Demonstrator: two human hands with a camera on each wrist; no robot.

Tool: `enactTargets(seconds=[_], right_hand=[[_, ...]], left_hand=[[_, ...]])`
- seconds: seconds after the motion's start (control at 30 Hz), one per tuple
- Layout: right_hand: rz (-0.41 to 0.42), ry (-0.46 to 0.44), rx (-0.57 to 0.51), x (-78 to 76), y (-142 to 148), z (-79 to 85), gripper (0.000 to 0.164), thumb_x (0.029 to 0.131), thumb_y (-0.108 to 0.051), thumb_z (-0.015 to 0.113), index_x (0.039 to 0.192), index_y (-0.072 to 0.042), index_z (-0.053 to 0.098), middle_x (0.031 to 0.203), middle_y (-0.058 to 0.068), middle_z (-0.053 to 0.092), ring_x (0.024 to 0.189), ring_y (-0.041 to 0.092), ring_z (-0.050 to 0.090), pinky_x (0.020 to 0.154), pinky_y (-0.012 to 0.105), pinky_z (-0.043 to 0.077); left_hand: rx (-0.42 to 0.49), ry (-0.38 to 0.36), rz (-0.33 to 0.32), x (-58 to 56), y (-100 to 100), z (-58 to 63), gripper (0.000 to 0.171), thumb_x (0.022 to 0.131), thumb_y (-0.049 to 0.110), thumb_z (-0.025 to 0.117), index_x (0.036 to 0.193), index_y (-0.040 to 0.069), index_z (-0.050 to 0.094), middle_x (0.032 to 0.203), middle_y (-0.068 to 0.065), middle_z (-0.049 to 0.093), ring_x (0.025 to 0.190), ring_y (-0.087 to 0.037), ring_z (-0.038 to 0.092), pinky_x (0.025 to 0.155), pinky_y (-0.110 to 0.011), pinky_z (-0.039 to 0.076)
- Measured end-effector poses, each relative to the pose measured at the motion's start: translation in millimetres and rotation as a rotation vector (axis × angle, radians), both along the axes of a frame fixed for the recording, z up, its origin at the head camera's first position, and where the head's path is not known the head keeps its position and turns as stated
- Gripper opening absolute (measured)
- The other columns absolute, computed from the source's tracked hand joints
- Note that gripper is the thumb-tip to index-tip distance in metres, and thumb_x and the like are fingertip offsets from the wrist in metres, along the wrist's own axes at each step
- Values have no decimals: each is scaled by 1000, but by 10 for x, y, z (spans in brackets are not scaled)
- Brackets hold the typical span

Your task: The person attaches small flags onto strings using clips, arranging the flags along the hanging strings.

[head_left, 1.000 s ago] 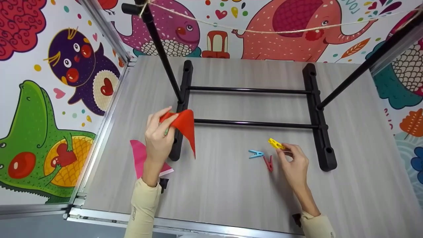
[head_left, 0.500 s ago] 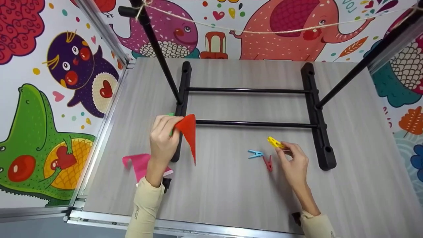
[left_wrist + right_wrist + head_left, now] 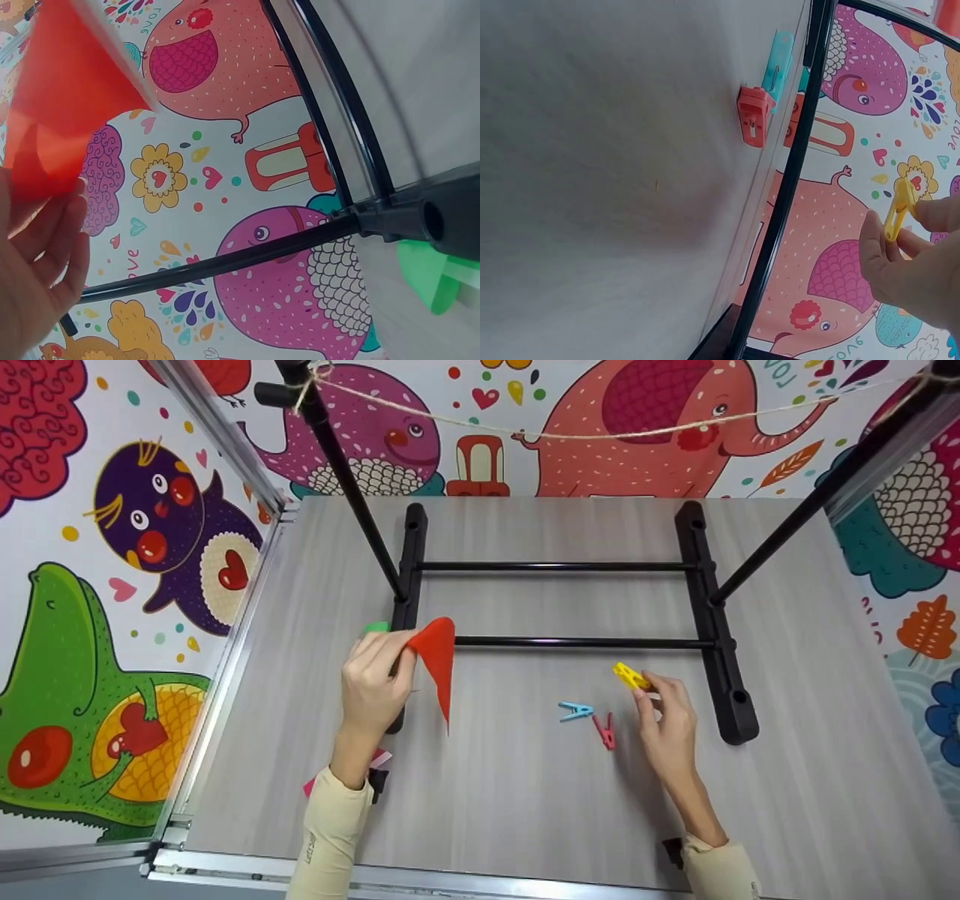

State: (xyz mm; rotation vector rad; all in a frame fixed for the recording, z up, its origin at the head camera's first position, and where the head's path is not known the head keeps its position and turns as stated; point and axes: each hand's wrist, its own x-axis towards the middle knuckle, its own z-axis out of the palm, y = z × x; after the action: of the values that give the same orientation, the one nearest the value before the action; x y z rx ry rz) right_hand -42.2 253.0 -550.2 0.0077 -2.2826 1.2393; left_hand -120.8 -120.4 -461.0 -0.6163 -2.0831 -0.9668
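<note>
Red cloth droops from the left hand (image 3: 375, 682): thumb and fingers pinch the flag (image 3: 439, 651), which hangs in the air with one point down, near the left foot of the rack (image 3: 577, 643). Thumb and fingers of the right hand (image 3: 669, 727) pinch the yellow peg (image 3: 628, 675), raised above the table (image 3: 517, 795), well apart from the flag. Below it lie the blue peg (image 3: 576, 712) and red peg (image 3: 604, 731), close together.

Holding both ready seems to be the step in hand. Since the flag looks limp, a light pinch at its edge should let it fall flat, without a fold at the grip. A peg is best held by its handle ends, so that a squeeze parts its tips; I cannot tell which end these fingers have.
</note>
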Motion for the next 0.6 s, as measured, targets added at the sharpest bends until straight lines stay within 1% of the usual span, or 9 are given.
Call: enactTargets(seconds=[0.17,0.27,0.37,0.5,0.6], right_hand=[[2,-15,-9,8,2,6,26,96,12,64,122,13,65,111,25,62,101,36,63,85,6,45],[-13,-8,-24,7,6,22,24,95,11,66,119,12,67,110,25,64,100,37,65,86,7,46],[-36,9,-42,0,18,37,23,92,10,72,115,12,70,106,24,68,96,35,67,86,8,48],[-60,8,-83,-12,44,42,24,88,8,77,112,12,72,102,23,70,92,25,68,84,11,51],[-77,-12,-110,-18,63,47,26,87,7,79,112,13,72,102,22,71,93,14,66,83,12,52]], left_hand=[[-2,7,8,-8,12,-5,13,88,-8,67,97,-4,76,93,-15,76,83,-34,68,77,-49,57],[2,6,15,-13,13,-3,12,87,-8,67,96,-5,76,94,-16,76,84,-35,68,78,-49,57],[4,0,21,-19,11,-1,9,86,-8,68,92,-5,74,96,-16,77,84,-34,68,77,-48,58],[9,-7,12,-28,21,7,5,86,-9,68,86,-4,68,98,-15,77,85,-32,69,75,-47,59],[22,-15,-20,-42,37,17,10,86,-9,64,80,-2,60,101,-15,77,88,-32,69,71,-42,58]])
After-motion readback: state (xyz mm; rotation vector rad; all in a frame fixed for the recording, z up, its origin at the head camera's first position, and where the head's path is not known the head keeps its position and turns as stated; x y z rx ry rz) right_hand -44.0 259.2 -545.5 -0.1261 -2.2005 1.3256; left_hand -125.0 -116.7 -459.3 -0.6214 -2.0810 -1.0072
